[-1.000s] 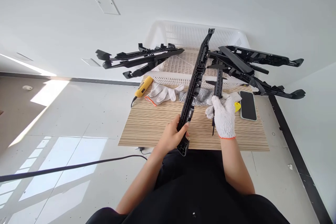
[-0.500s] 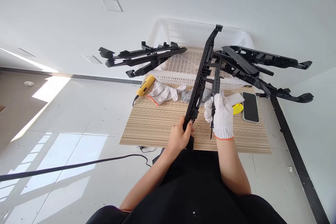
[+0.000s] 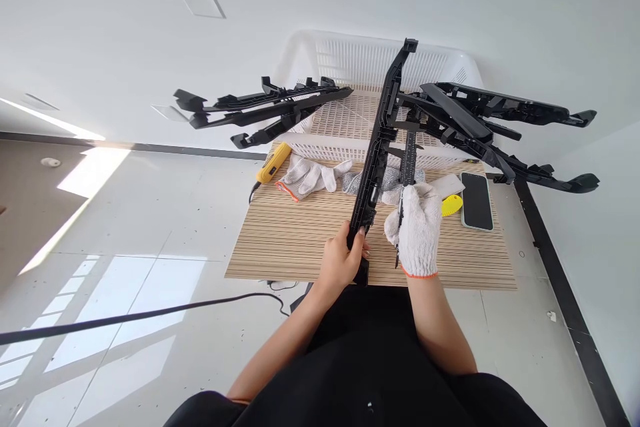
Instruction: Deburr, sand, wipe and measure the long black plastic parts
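My bare left hand point(image 3: 341, 259) is wrapped round the lower part of a long black plastic trim piece point(image 3: 376, 163), which slants up and away over the table. In my right hand point(image 3: 419, 227), wearing a white knit glove with an orange cuff, is a black caliper point(image 3: 409, 159) with scale marks on its beam. The caliper stands roughly lengthwise beside the trim piece, its jaws pointing left at the piece's right edge. Whether the jaws touch the plastic I cannot tell. Gloved fingers hide the caliper's lower body; its thin end pokes out below them.
Behind is a white plastic basket point(image 3: 345, 147) with black trim pieces across its left point(image 3: 270, 110) and right point(image 3: 480, 120) sides. On the wooden table point(image 3: 285, 240) lie a yellow tool point(image 3: 275, 163), white gloves point(image 3: 315, 177), a yellow item point(image 3: 452, 205) and a phone point(image 3: 476, 201).
My gloved right hand has shifted slightly down and left along the caliper, and its grip has turned a little. The left hand still holds the trim piece. The view has moved slightly.
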A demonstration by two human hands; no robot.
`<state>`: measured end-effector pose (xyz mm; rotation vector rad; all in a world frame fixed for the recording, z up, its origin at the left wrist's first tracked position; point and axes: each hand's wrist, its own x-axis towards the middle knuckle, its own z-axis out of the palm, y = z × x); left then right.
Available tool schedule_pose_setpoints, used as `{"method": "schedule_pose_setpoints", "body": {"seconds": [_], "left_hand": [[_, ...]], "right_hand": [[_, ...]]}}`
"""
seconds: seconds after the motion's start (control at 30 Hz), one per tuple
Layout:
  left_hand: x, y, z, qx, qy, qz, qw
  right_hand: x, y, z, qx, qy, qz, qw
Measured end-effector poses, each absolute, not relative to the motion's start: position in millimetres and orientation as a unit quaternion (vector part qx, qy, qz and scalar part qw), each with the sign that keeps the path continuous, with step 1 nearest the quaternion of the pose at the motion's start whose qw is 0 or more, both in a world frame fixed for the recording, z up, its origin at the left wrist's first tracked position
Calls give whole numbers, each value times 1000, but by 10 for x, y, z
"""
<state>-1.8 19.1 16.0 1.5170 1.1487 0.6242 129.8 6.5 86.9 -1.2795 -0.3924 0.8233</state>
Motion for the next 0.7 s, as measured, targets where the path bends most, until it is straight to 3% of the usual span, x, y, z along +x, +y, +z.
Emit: {"method": "schedule_pose_setpoints", "body": {"seconds": [0.7], "left_hand": [[-62, 174, 197, 633, 443, 266, 576]], "right_hand": [[1211, 43, 881, -605, -214, 336, 689]]}}
